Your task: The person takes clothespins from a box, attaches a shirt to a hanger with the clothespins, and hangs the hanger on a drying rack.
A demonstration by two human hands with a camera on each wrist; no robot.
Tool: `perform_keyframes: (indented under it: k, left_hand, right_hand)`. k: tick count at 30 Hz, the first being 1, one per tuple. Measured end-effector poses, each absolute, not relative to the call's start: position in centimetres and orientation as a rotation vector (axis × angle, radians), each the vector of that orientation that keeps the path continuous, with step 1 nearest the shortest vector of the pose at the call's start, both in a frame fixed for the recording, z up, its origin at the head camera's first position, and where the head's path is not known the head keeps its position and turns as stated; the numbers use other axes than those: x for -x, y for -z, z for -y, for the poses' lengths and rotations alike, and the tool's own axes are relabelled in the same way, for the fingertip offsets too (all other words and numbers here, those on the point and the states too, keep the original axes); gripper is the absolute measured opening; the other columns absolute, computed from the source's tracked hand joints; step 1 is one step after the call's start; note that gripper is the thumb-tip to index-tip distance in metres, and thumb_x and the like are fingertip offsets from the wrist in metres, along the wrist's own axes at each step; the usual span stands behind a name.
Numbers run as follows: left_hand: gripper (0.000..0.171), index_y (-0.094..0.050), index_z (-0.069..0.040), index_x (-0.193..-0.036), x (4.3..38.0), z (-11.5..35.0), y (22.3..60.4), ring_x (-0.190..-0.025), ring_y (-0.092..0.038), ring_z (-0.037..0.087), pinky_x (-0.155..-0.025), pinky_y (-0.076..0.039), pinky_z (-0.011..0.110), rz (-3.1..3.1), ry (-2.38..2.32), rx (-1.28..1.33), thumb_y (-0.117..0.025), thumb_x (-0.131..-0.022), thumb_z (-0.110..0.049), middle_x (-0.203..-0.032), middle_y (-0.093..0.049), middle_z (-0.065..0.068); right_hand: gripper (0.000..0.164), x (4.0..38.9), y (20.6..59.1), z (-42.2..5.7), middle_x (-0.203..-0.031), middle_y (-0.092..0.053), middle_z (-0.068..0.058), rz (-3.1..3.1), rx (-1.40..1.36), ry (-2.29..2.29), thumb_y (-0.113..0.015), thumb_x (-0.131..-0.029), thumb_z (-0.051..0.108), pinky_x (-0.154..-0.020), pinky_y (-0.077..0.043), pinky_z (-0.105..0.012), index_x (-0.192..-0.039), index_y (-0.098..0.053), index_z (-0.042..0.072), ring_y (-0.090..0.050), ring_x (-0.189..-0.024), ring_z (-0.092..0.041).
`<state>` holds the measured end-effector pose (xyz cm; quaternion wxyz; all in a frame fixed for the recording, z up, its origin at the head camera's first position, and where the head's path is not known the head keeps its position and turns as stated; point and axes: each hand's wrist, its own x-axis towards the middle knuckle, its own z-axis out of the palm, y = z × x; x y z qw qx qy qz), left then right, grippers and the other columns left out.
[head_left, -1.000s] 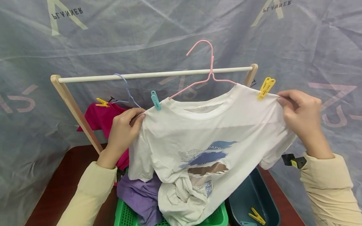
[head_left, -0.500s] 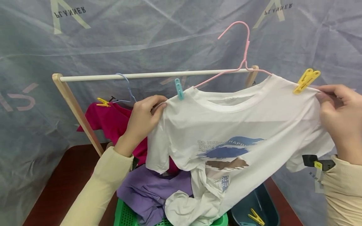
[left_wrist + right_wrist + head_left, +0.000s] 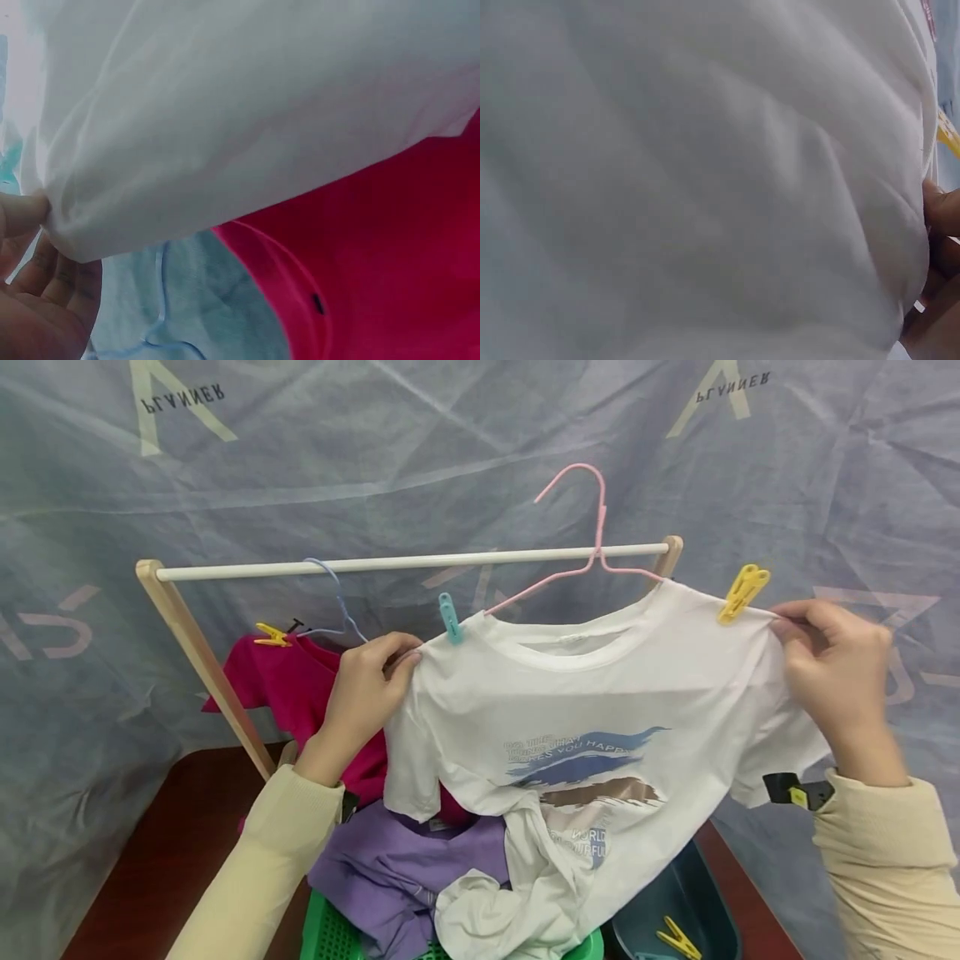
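Observation:
A white printed T-shirt [image 3: 577, 710] on a pink hanger [image 3: 600, 539] is stretched between both hands. The left hand [image 3: 367, 693] pinches its left shoulder beside a blue clothespin [image 3: 450, 617]. On the other side the right hand [image 3: 843, 681] pinches the right shoulder, next to a yellow clothespin [image 3: 743, 594]. The hanger's hook stands free above the neckline, overlapping the rack's bar in the head view. In the left wrist view, thumb and fingers [image 3: 22, 214] squeeze the white fabric. White cloth fills most of the right wrist view, with fingertips [image 3: 941, 210] at its edge.
A wooden rack with a white bar [image 3: 420, 561] stands behind. A magenta T-shirt [image 3: 281, 681] hangs there on a blue hanger [image 3: 339, 602]. Below are a purple garment [image 3: 405, 860] in a green basket [image 3: 322, 931] and a dark bin [image 3: 697, 885] holding a yellow clothespin [image 3: 678, 938].
Both hands carried the white T-shirt and its hanger right and up, then partly back left and down. The grip on both shoulders stayed the same.

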<state>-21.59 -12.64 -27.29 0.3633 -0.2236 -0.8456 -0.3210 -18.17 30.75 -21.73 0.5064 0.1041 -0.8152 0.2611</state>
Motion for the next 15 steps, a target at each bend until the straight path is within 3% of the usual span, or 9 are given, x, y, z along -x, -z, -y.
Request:
perform_keyframes:
  k: [4, 7, 15]
  left_hand:
    - [0.009, -0.066, -0.01, -0.091, 21.4, 13.7, 28.3, -0.061, -0.051, 0.011, -0.058, -0.042, 0.024, 2.18, 0.847, 0.509, -0.061, -0.086, -0.015, -0.075, -0.064, 0.003]
    - [0.009, -0.066, -0.01, -0.091, 21.2, 14.4, 28.9, -0.059, -0.051, 0.011, -0.056, -0.041, 0.022, 2.18, 0.857, 0.463, -0.062, -0.085, -0.015, -0.072, -0.063, 0.003]
    - [0.009, -0.066, -0.009, -0.09, 20.4, 15.8, 29.7, -0.059, -0.049, 0.009, -0.054, -0.036, 0.015, 2.137, 0.879, 0.392, -0.064, -0.083, -0.014, -0.072, -0.064, 0.004]
  right_hand:
    - [0.018, 18.7, 22.0, -29.6, -0.072, -0.065, 0.011, 1.988, -0.302, -0.581, -0.052, -0.076, -0.003, -0.057, -0.024, -0.006, -0.081, -0.069, -0.004, -0.034, -0.06, 0.02]
    - [0.019, 19.0, 22.1, -28.8, -0.075, -0.066, -0.019, 2.0, -0.336, -0.557, -0.051, -0.076, -0.003, -0.058, -0.023, -0.007, -0.081, -0.069, -0.003, -0.034, -0.062, 0.02]
    - [0.02, 19.2, 21.7, -26.9, -0.074, -0.066, -0.018, 1.994, -0.388, -0.553, -0.05, -0.077, -0.004, -0.06, -0.025, -0.009, -0.081, -0.069, -0.001, -0.035, -0.066, 0.022]
